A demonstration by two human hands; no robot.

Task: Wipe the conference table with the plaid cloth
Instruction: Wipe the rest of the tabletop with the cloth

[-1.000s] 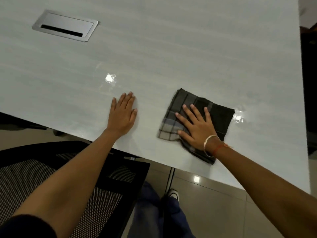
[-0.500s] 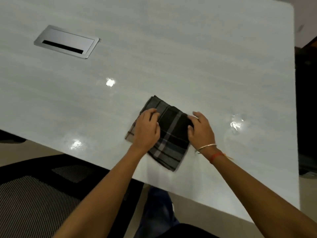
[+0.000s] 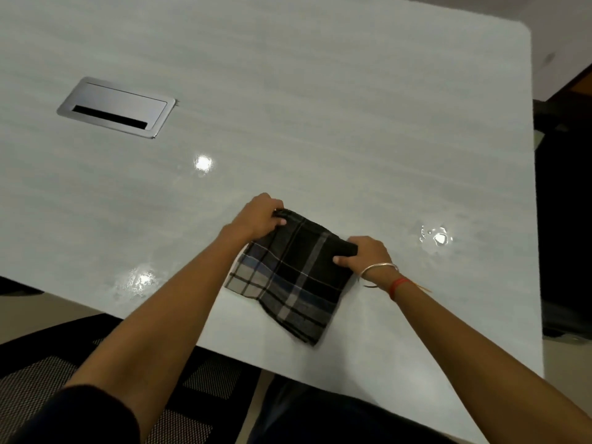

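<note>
A dark plaid cloth (image 3: pixel 293 277), folded into a rough square, lies on the pale grey conference table (image 3: pixel 320 107) near its front edge. My left hand (image 3: pixel 259 216) pinches the cloth's far left corner. My right hand (image 3: pixel 365 254), with a bangle and a red thread at the wrist, grips the far right corner. The far edge of the cloth is lifted a little between the two hands; its near part rests flat on the table.
A silver cable hatch (image 3: pixel 117 107) is set into the table at the far left. A black mesh chair (image 3: pixel 105 389) stands under the front edge at lower left. The table's right edge runs beside dark furniture (image 3: pixel 563 219). Small wet spots (image 3: pixel 437 238) glisten right of the cloth.
A second ago my right hand lay flat on the cloth and my left hand flat on the table. Both hands have since taken hold of the cloth's far corners and spread apart.
</note>
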